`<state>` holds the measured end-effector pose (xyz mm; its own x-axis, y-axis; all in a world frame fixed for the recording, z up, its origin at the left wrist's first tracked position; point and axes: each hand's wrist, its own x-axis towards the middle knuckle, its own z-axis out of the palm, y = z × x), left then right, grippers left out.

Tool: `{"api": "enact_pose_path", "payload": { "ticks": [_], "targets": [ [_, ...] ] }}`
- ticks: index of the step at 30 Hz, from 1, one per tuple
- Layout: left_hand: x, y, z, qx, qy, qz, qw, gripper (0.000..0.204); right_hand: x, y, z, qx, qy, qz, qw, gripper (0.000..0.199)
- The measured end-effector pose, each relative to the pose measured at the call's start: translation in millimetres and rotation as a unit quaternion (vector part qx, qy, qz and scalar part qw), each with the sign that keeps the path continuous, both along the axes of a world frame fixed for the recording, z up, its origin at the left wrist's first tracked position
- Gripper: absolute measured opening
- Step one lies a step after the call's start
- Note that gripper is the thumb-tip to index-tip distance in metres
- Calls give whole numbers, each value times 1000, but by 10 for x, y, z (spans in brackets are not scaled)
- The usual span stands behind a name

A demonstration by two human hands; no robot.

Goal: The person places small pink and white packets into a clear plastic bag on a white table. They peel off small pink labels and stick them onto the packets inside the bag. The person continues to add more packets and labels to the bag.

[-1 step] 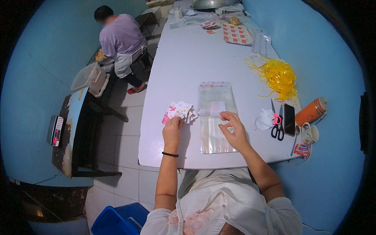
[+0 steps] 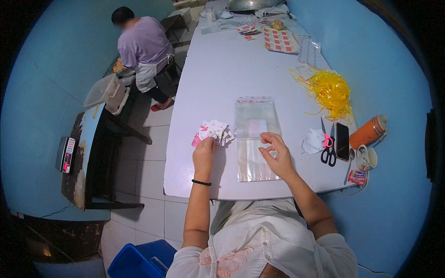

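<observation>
My left hand (image 2: 204,153) is at the near edge of a loose pile of small printed paper labels (image 2: 215,130), white with pink and yellow marks. Its fingertips are pinched together on a label at the pile's edge. A flat stack of long clear plastic bags (image 2: 255,160) lies to the right of the labels. Through the plastic shows a pale rectangular label (image 2: 257,126). Over the right side of the bags is my right hand (image 2: 278,155), thumb and fingers apart and holding nothing. Whether its fingertips touch the plastic I cannot tell.
On the right lie yellow ribbons (image 2: 330,90), scissors (image 2: 328,147), a phone (image 2: 342,141), an orange cylinder (image 2: 367,133), a mug (image 2: 367,158) and white scraps (image 2: 313,140). Label sheets (image 2: 280,41) are farther back. A co-worker (image 2: 146,44) sits left; a blue bin (image 2: 141,259) stands below.
</observation>
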<state>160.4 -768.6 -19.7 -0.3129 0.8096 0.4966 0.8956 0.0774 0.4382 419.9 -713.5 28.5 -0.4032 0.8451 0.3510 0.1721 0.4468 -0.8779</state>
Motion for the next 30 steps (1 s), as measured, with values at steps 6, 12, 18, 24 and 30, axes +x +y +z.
{"api": "enact_pose_path", "payload": {
  "ticks": [6, 12, 18, 24, 30],
  "targets": [
    [-24, 107, 100, 13, 25, 13, 1000, 12, 5, 15, 44, -17, 6, 11, 1000, 35],
    [-53, 106, 77, -4, -3, 0, 1000, 13, 13, -12, 46, -21, 9, 8, 1000, 32],
    [165, 19, 427, 70, -37, -15, 997, 14, -39, -46, 71, -51, 49, 39, 997, 33],
    [875, -243, 875, 156, -102, -173, 967, 26, -146, -154, 237, -240, 264, 97, 929, 33],
    [1047, -317, 938, 203, -101, -201, 953, 34, -105, -248, 378, -269, 305, 86, 910, 31]
  ]
}}
